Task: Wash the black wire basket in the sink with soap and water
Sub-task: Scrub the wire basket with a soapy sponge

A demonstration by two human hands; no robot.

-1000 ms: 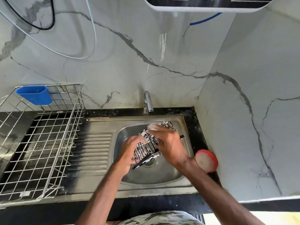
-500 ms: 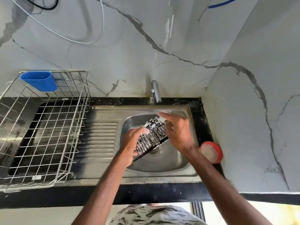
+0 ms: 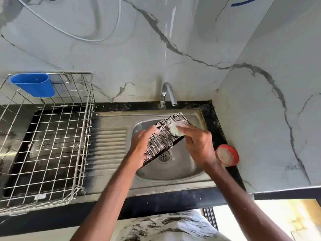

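Note:
The black wire basket (image 3: 162, 138), streaked with white soap foam, is held tilted above the steel sink bowl (image 3: 184, 169). My left hand (image 3: 141, 146) grips its left edge, fingers curled round the wires. My right hand (image 3: 199, 145) pinches a foamy pale scrub pad (image 3: 176, 130) and presses it on the basket's upper right part. The drain (image 3: 164, 156) shows just below the basket's lower rim.
A chrome tap (image 3: 167, 93) stands behind the sink, no water running. A red-rimmed round soap tub (image 3: 227, 155) sits on the black counter to the right. A large steel wire rack (image 3: 45, 136) with a blue cup (image 3: 33, 86) fills the left drainboard.
The camera has tilted down, so the scene sits higher in view. My right hand with the pad has slid along the basket's upper part; my left hand keeps its grip.

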